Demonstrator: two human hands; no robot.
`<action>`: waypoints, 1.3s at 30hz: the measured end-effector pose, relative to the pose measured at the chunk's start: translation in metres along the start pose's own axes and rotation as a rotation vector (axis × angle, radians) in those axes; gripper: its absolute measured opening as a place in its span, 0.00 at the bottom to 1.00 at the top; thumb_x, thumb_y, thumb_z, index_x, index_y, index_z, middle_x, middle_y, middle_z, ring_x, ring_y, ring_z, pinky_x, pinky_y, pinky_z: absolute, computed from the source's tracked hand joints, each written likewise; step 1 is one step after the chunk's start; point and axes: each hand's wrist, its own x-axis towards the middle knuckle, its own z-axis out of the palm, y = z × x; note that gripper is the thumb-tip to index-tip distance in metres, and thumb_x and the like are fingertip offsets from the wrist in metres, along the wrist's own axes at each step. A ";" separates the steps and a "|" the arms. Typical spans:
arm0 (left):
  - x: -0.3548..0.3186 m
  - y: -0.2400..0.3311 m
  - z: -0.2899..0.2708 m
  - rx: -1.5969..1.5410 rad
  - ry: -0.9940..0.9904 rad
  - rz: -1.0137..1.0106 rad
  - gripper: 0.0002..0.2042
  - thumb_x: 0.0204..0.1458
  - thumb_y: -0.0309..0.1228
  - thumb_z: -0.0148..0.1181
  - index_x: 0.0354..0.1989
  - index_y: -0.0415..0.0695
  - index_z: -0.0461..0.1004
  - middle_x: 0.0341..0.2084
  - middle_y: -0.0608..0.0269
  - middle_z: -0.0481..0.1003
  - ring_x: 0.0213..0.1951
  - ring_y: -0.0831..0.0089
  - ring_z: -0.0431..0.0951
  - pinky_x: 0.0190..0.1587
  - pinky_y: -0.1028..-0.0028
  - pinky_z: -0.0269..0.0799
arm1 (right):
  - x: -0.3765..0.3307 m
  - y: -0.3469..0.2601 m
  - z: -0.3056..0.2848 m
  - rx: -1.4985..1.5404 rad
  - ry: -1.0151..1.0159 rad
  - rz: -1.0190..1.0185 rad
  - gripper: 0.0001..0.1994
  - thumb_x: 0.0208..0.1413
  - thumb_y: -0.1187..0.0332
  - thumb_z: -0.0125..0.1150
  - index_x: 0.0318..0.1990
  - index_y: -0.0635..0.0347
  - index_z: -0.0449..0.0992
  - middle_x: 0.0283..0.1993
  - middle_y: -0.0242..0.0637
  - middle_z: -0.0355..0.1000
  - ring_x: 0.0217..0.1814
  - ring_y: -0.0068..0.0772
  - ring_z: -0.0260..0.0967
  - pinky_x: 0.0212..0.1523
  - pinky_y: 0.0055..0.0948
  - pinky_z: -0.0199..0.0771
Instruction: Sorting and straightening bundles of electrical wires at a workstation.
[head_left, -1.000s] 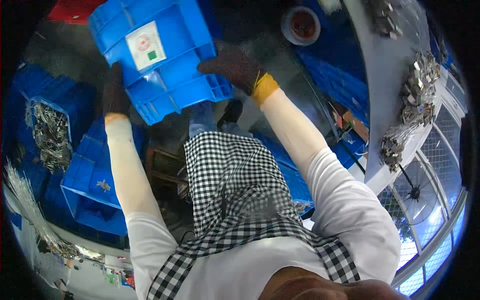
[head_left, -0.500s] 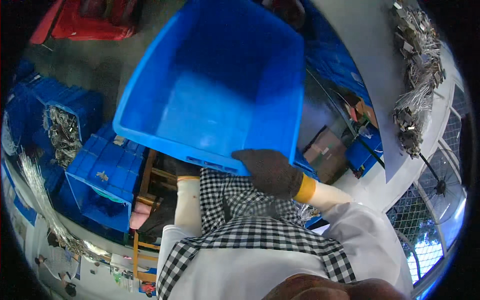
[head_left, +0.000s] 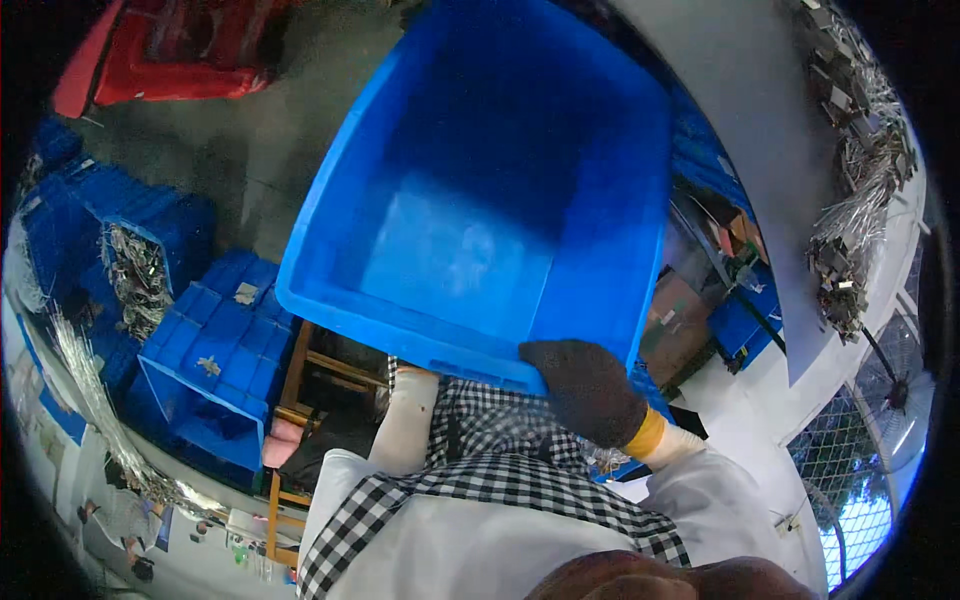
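Observation:
A large blue plastic crate [head_left: 455, 240] is held up in front of me, tilted so that I look into its bare inside. My right hand [head_left: 588, 392], in a dark glove with a yellow cuff, grips its near rim close to the right corner. The left forearm [head_left: 405, 425], in a pale sleeve, reaches up under the crate's near side. My left hand is hidden behind the crate, so its fingers do not show.
At left stand blue crates [head_left: 215, 335], one filled with shiny metal pieces [head_left: 138, 280]. A wooden frame [head_left: 335, 370] is below them. Metal strips lie on a grey tabletop [head_left: 770, 200] at right, near a fan [head_left: 895, 393]. Red fabric [head_left: 180, 85] lies far left.
The crate has shifted right and slightly down in the view, with my right hand still on its rim. The left hand's dark glove, partly visible before, is now covered by the crate.

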 end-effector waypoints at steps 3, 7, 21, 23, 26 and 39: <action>0.011 0.001 -0.002 -0.009 -0.052 -0.032 0.27 0.67 0.49 0.41 0.69 0.47 0.60 0.65 0.50 0.65 0.62 0.51 0.65 0.66 0.52 0.61 | -0.001 -0.004 -0.004 0.035 0.036 0.043 0.21 0.49 0.75 0.61 0.54 0.57 0.75 0.44 0.47 0.78 0.43 0.54 0.77 0.45 0.49 0.77; 0.044 0.006 -0.008 -0.036 -0.111 -0.043 0.26 0.67 0.48 0.42 0.68 0.47 0.61 0.64 0.51 0.66 0.61 0.51 0.66 0.65 0.52 0.62 | 0.019 -0.012 -0.016 0.036 -0.059 0.063 0.20 0.55 0.74 0.57 0.57 0.63 0.72 0.51 0.54 0.76 0.50 0.54 0.75 0.50 0.51 0.76; 0.128 -0.015 -0.028 -0.150 -0.278 -0.101 0.23 0.66 0.44 0.46 0.66 0.47 0.65 0.62 0.52 0.69 0.57 0.52 0.70 0.62 0.54 0.66 | 0.083 -0.010 -0.039 -0.160 0.075 0.016 0.20 0.49 0.73 0.60 0.53 0.59 0.72 0.42 0.48 0.75 0.42 0.50 0.76 0.42 0.47 0.75; 0.150 -0.041 -0.019 -0.185 -0.308 -0.116 0.23 0.66 0.43 0.46 0.65 0.47 0.65 0.61 0.52 0.69 0.57 0.52 0.70 0.61 0.55 0.66 | 0.090 0.000 -0.042 -0.207 0.101 0.015 0.17 0.51 0.72 0.58 0.50 0.60 0.72 0.38 0.48 0.74 0.38 0.49 0.75 0.38 0.46 0.75; 0.164 -0.050 -0.031 -0.213 -0.337 -0.099 0.22 0.66 0.42 0.47 0.65 0.47 0.66 0.61 0.53 0.70 0.56 0.53 0.71 0.61 0.55 0.67 | 0.101 0.015 -0.038 -0.173 0.075 0.020 0.16 0.51 0.72 0.58 0.49 0.60 0.73 0.36 0.48 0.73 0.37 0.49 0.74 0.36 0.46 0.74; 0.286 -0.087 -0.147 -0.422 -0.580 -0.194 0.19 0.66 0.38 0.50 0.63 0.47 0.69 0.58 0.54 0.73 0.53 0.54 0.74 0.58 0.57 0.71 | 0.160 0.075 0.028 -0.330 0.227 -0.006 0.19 0.47 0.73 0.61 0.50 0.59 0.74 0.47 0.46 0.76 0.43 0.46 0.76 0.44 0.42 0.79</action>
